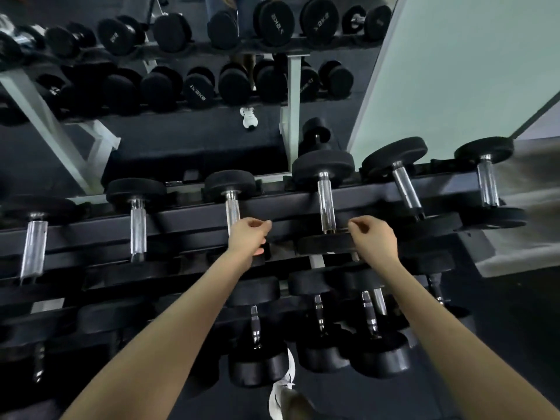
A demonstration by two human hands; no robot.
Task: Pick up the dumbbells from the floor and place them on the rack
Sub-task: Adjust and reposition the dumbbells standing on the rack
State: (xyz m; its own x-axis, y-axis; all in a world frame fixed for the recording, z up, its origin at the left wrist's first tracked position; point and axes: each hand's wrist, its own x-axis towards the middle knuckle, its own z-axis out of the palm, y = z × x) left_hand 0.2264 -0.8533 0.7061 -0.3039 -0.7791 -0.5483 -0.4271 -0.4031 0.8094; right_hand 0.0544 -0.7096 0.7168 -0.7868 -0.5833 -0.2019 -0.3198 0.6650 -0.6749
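Observation:
Several black dumbbells with chrome handles lie across the top tier of the rack [194, 215]. My left hand [249, 236] hovers at the near end of one dumbbell's handle [232, 207], fingers loosely curled, with nothing visibly in its grip. My right hand [375, 237] hangs just right of the neighbouring dumbbell [325, 204], above that dumbbell's near head [325, 243]. Its fingers are also loosely curled and hold nothing. The left dumbbell's near head is hidden under my left hand.
Lower tiers hold more dumbbells [257, 325] close to my forearms. A mirror [181, 131] behind the rack reflects further racks. A pale wall panel [454, 71] rises at the right. My white shoe [283, 389] stands on the dark floor below.

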